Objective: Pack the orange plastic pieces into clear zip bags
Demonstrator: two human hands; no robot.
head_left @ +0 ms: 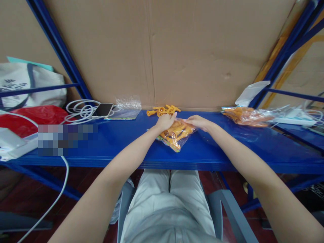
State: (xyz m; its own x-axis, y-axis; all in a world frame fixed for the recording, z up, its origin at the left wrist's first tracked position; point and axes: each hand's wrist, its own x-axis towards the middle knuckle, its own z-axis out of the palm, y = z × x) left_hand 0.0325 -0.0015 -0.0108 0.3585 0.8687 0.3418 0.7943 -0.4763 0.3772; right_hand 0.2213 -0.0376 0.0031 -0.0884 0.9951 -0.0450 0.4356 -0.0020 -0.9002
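Nearest: the bench (126,141) front edge, my lap just below it. Clear strip of blue there, so forearms have room. Clear bag (176,133) lies on it, dead ahead, closed-looking near corner toward me, yellow parts (181,129) bunched inside. Keep its weight on the surface; no need to lift it.

Right grip (199,122): at the bag's far right edge, looks like thumb and fingers pinching the film. Good anchor. Hold the film only, light pressure, don't squeeze the parts through it.

Left grip (165,122): over the bag's far left side, thumb out. Fingertips hidden, so can't tell if they're pinching film, a part, or nothing. Best kept low and slow; the film looks thin and the flared ends could snag it.

Just beyond my left knuckles: loose yellow parts (164,110) in a heap. Watch the wrist: a wide sweep would scatter them. Handle by the stems, one or two at a time.

Further out, cardboard panel (189,60) backs the bench, so little reach past that heap. Work in short strokes.
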